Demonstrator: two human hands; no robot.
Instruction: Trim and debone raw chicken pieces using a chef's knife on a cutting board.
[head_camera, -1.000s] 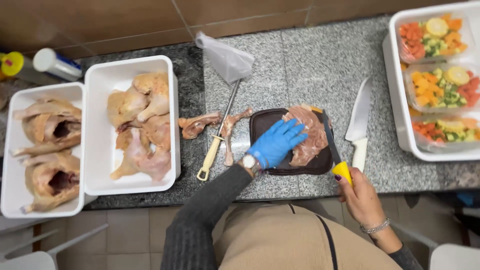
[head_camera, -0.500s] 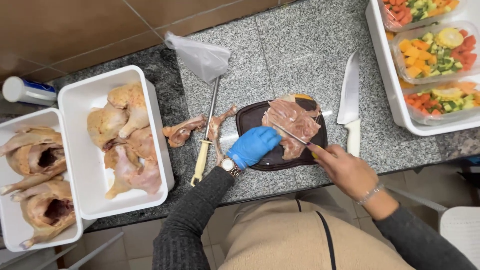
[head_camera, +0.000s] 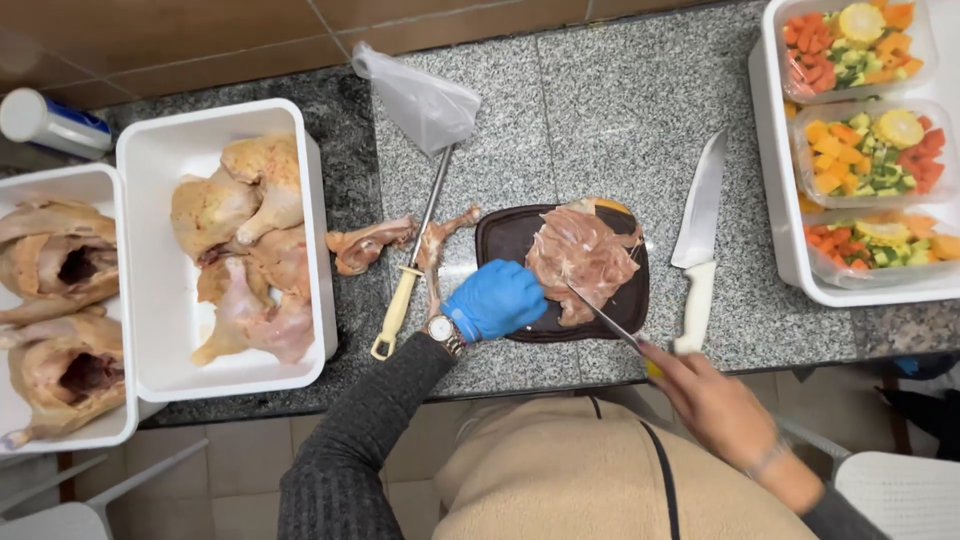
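Note:
My left hand (head_camera: 497, 298), in a blue glove, rests on the near left of a dark cutting board (head_camera: 505, 235) and touches the edge of a flat piece of raw chicken meat (head_camera: 582, 253) lying on it. My bare right hand (head_camera: 708, 398) grips a thin knife with a yellow handle (head_camera: 604, 316). Its blade tip reaches the near edge of the meat.
A large white-handled knife (head_camera: 699, 225) lies right of the board. A sharpening steel (head_camera: 412, 262) and chicken bones (head_camera: 368, 244) lie to the left. White tubs (head_camera: 148, 250) hold raw chicken pieces and carcasses (head_camera: 62, 300). A white tray (head_camera: 782, 200) at right holds chopped vegetable packs (head_camera: 870, 150).
My right hand has drawn back toward me with the knife, the blade sliding from across the meat to its near edge. My gloved left hand stays at the meat's left edge.

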